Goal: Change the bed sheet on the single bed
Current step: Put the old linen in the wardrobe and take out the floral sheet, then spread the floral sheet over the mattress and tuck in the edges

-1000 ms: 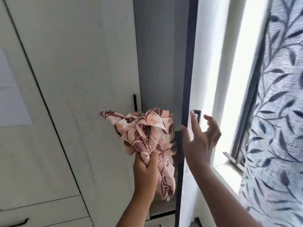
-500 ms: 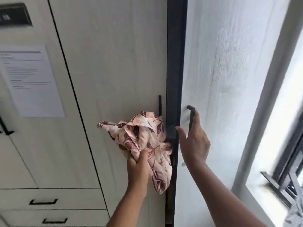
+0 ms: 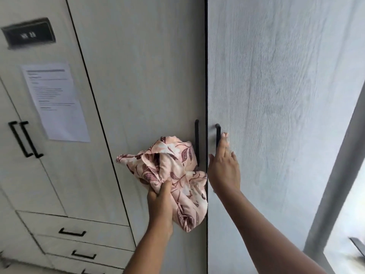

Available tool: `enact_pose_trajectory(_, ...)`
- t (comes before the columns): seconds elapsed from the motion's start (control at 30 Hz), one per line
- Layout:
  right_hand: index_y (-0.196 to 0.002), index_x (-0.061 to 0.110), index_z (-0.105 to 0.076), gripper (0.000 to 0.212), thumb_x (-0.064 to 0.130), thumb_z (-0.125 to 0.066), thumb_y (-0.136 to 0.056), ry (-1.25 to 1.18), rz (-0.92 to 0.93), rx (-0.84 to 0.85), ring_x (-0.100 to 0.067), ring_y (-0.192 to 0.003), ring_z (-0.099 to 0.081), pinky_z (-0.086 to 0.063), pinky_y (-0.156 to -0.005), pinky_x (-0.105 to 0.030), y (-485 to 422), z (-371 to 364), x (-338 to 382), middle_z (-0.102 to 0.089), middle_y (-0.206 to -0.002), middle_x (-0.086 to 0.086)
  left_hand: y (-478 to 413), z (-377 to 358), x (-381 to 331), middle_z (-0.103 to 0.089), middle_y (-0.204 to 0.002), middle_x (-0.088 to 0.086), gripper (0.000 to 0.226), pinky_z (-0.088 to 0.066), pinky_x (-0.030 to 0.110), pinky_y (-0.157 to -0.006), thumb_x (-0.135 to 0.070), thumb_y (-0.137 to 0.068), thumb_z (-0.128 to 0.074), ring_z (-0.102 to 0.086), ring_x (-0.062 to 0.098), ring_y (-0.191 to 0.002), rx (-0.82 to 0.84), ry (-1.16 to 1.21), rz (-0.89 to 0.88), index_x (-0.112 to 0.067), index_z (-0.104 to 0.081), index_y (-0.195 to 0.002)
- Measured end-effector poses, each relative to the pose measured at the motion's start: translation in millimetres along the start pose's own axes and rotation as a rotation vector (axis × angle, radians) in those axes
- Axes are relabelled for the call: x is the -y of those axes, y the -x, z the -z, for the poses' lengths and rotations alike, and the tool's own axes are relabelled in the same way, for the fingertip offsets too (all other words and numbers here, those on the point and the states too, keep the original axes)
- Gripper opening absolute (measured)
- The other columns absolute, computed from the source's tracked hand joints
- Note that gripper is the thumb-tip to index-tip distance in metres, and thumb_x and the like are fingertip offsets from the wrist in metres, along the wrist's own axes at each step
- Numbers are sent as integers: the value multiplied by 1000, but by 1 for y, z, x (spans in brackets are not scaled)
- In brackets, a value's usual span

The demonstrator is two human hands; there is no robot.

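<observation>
Nearest the camera, two bare forearms reach up and forward. The left hand (image 3: 161, 200) clenches a crumpled pink cloth with a maroon leaf print (image 3: 173, 175), held bunched in front of the pale wood-grain left wardrobe door (image 3: 142, 86); the bundle hangs below and to the right of the fist, its edge reaching the dark seam between the doors. Whether this cloth is a sheet or a pillow cover cannot be told. The right hand (image 3: 224, 171) lies flat, fingers straight and released, against the pale wood-grain right wardrobe door (image 3: 276, 95), which appears shut flush with its neighbour.

Key relation: the black vertical bar handle of the right door (image 3: 218, 135) stands directly above the right hand, long axis vertical, with the extended fingers touching or just beside its lower part. The right hand is the nearer one to it; the left is occupied. The matching black bar handle of the left door (image 3: 197, 141) stands just above the cloth.

Count: two hands, one cloth, two central handles. Farther left: one further pair of black handles (image 3: 24, 139), three drawer pulls, one printed paper notice (image 3: 55, 101), one dark label plate (image 3: 28, 33). No bed is in view.
</observation>
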State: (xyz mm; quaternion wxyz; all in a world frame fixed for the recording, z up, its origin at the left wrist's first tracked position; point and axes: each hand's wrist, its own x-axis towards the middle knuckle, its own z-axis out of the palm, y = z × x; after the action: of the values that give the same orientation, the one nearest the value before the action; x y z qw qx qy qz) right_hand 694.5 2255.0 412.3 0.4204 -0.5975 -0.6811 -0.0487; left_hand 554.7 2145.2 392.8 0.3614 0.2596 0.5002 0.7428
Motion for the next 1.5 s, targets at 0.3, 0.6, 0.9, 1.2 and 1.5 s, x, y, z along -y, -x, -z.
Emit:
enact_pose_trajectory(0.3, -160, 14, 14, 89, -1, -41, -91, 8, 29, 89, -14, -157, -2, -13, -127, -44, -22, -9, -10, 10, -169, 0, 4, -2, 8, -77, -102, 0, 17, -57, 45, -94, -21, -92, -67, -74, 20, -98, -51, 77, 31, -19, -69, -109)
enact_pose_trajectory(0.6, -160, 12, 15, 92, 2, -44, -90, 34, 58, 144, -15, -157, 1, -12, -127, -45, -22, -9, -12, 13, -169, -1, 14, 18, 9, -76, -109, 3, 24, -55, 52, -97, -23, -91, -67, -73, 22, -102, -48, 68, 43, -20, -68, -115)
enact_pose_trajectory(0.9, -159, 2, -14, 85, 40, -56, -96, -199, -36, 129, -42, -151, -18, -20, -123, -49, 15, -7, 22, -12, -164, -30, 35, 69, 10, -74, -112, 14, 30, -56, 51, -94, -15, -93, -61, -72, 30, -103, -13, 94, 106, -9, -65, -122)
enact_pose_trajectory(1.2, -133, 20, -49, 66, 71, -51, -91, -498, -65, 1107, -28, -115, -60, -45, -94, -37, 205, -68, 115, -63, -121, -2, 76, 209, 29, -69, -120, 24, 40, -48, 53, -105, -19, -94, -50, -67, 37, -113, -207, 201, 324, -1, -65, -126)
enact_pose_trajectory(1.5, -115, 29, -59, 37, 55, -67, -90, -515, 96, 1510, -12, -84, -64, -48, -60, -23, 360, -104, 267, -69, -105, 4, 153, 417, 8, -59, -138, 22, 60, -38, 54, -112, -50, -103, -34, -57, 39, -127, -353, 548, 325, -9, -55, -141)
